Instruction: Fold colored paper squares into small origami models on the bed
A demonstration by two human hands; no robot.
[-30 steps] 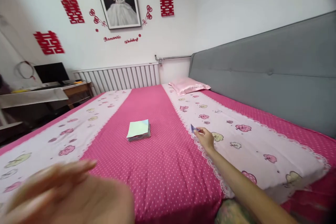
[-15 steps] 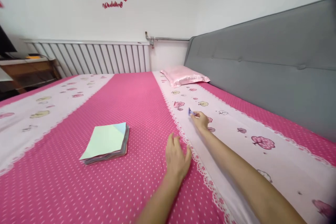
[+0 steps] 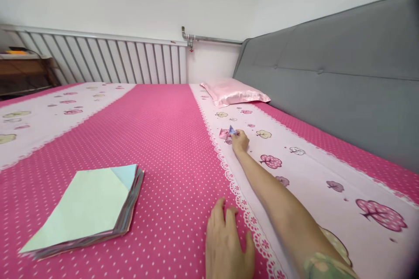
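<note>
- Since half a second earlier, the right hand [image 3: 240,141] had been stretched farther up the bed [image 3: 170,130], and the folded blue paper piece [image 3: 232,130] had been carried with it along the pale flowered strip, closer to the pillow [image 3: 234,91].
- Over the same span the left hand [image 3: 227,244] had come to lie lower in the view, and the stack of paper sheets [image 3: 88,209] was seen closer at the lower left.
- The folded blue paper piece was pinched at the fingertips of the right hand, low over or touching the pale strip, just right of the lace edging.
- Its pointed tip was turned up and away from the hand, toward the far end of the bed; its long axis could not be made out at that size.
- The left hand was laid flat and unclenched, palm down on the dotted pink cloth, with nothing held.
- The stack was set well apart from both hands, with one corner aimed at the far right and a pale green sheet on top.
- A grey headboard [image 3: 327,74] was seen along the right side and a white radiator [image 3: 98,59] at the far wall.
</note>
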